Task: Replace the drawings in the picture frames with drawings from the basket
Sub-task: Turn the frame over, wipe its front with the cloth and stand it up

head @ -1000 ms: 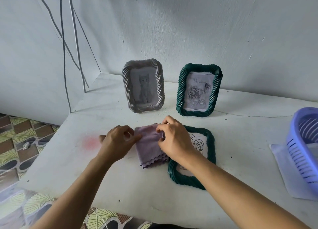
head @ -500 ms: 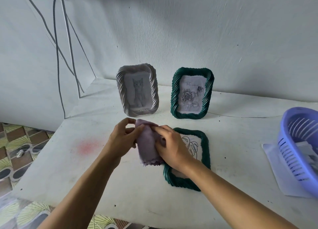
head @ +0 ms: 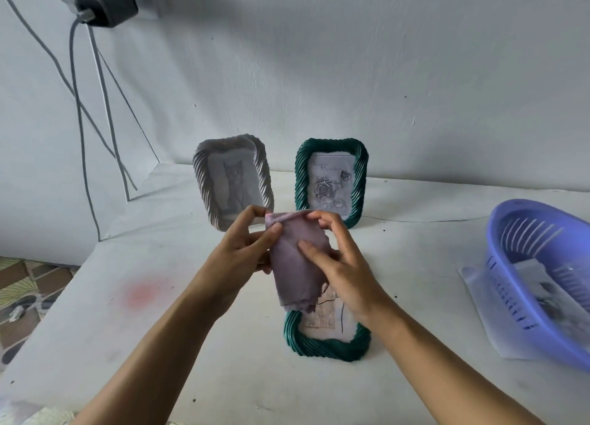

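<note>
Both hands hold a folded purple cloth (head: 297, 265) up above the table. My left hand (head: 242, 249) pinches its top left corner; my right hand (head: 341, 265) grips its right side, thumb pressed on the front. Under the cloth a green frame (head: 329, 348) lies flat with a drawing in it, partly hidden. At the back a grey frame (head: 204, 181) with a cat drawing and a green frame (head: 360, 181) with a rose drawing stand upright. At the right a purple basket (head: 507, 242) holds paper drawings (head: 542, 284).
A sheet of paper (head: 485, 316) lies under the basket. Cables (head: 79, 121) hang down the wall at the left from a black plug (head: 108, 2). The white table (head: 159, 344) has a pink stain (head: 140, 293), and its left edge drops to a patterned floor.
The cloth has been lifted off the table and now hangs upright between both hands. The camera has tilted up, showing more of the wall and the plug.
</note>
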Demonstrator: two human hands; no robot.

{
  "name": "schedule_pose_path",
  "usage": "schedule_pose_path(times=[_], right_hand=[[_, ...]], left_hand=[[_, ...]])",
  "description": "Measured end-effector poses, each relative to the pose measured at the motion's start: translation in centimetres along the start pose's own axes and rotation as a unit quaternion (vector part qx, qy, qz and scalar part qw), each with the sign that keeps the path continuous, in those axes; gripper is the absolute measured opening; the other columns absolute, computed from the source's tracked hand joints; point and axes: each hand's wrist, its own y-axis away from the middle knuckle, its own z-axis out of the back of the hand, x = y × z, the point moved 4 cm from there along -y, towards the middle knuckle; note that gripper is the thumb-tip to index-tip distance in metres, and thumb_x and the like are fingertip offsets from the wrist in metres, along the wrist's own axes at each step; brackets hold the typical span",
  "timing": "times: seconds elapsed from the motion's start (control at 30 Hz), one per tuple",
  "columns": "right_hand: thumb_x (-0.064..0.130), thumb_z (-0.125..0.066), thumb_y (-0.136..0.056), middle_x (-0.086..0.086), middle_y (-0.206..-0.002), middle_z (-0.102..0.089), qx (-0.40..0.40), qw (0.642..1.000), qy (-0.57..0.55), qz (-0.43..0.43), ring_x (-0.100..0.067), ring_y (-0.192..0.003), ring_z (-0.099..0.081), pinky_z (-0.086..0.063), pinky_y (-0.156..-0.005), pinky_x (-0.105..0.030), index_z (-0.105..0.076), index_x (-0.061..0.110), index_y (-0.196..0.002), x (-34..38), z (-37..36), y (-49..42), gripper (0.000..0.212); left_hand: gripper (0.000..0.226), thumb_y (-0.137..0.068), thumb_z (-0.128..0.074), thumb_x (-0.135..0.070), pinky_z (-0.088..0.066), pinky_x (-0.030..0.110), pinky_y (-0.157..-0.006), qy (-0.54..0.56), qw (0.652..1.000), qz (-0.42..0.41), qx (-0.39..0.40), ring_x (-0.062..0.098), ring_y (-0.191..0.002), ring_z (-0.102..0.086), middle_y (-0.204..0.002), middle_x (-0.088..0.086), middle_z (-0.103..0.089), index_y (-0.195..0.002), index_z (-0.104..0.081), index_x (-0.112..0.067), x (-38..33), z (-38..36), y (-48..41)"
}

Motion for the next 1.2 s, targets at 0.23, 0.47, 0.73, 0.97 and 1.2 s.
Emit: schedule_pose_path(times=[0.23, 0.47, 0.73, 0.97, 1.2], right_hand=[[0.013, -0.079, -0.082, 0.008, -0.103, -0.068, -0.062, 0.998, -0.016, -0.029, -0.009, -0.095, -0.067, -0.056, -0.081, -0.029, -0.065, 0.019, -0.101, -0.5, 6.1, 2.2, 0.024], [-0.006, -0.077, -0.072, 0.004, -0.104, -0.063, -0.11, 0.951, 0.288, 0.013, -0.006, -0.099, -0.06, -0.037, -0.087, -0.002, -0.072, 0.014, -0.092, -4.9, 8.9, 2.5, 0.028], [-0.003, -0.062, -0.067, 0.001, -0.129, -0.048, -0.082, 0.901, 0.421, 0.063, -0.023, -0.113, -0.051, -0.047, -0.097, -0.032, -0.069, 0.015, -0.11, -6.2, 6.9, 3.7, 0.047], [0.027, -0.069, -0.09, -0.001, -0.136, -0.05, -0.096, 0.897, 0.425, 0.076, -0.019, -0.122, -0.05, -0.044, -0.102, -0.022, -0.06, 0.012, -0.131, -6.9, 5.5, 5.4, 0.044], [0.011, -0.078, -0.084, 0.004, -0.134, -0.054, -0.115, 0.938, 0.308, 0.107, -0.001, -0.123, -0.051, -0.038, -0.104, -0.009, -0.059, 0.008, -0.132, -6.7, 6.9, 4.9, 0.052]], left_hand=[[0.02, -0.099, -0.058, -0.017, -0.046, 0.027, -0.057, 0.02, 0.996, 0.035, 0.077, 0.02, -0.068, -0.056, -0.088, 0.015, -0.069, -0.112, -0.044, -0.012, 0.5, -4.5, -1.0], [0.028, -0.092, -0.068, -0.009, -0.046, 0.025, -0.052, -0.209, 0.977, 0.023, -0.028, 0.008, -0.06, -0.062, -0.086, -0.006, -0.071, -0.084, -0.057, -0.033, 5.9, -5.4, -2.2], [0.033, -0.086, -0.075, -0.018, -0.043, 0.013, -0.06, -0.375, 0.926, -0.02, -0.023, 0.007, -0.069, -0.062, -0.101, -0.012, -0.063, -0.112, -0.074, -0.038, 7.6, -4.8, -1.4], [0.047, -0.088, -0.072, -0.036, -0.039, 0.033, -0.083, -0.49, 0.868, -0.084, 0.002, 0.013, -0.099, -0.046, -0.105, -0.011, -0.052, -0.133, -0.059, -0.044, 8.3, -4.5, -1.4], [0.06, -0.082, -0.066, -0.054, -0.034, 0.038, -0.082, -0.521, 0.847, -0.091, 0.05, 0.008, -0.102, -0.042, -0.109, -0.019, -0.05, -0.138, -0.047, -0.046, 7.8, -4.3, -1.6]])
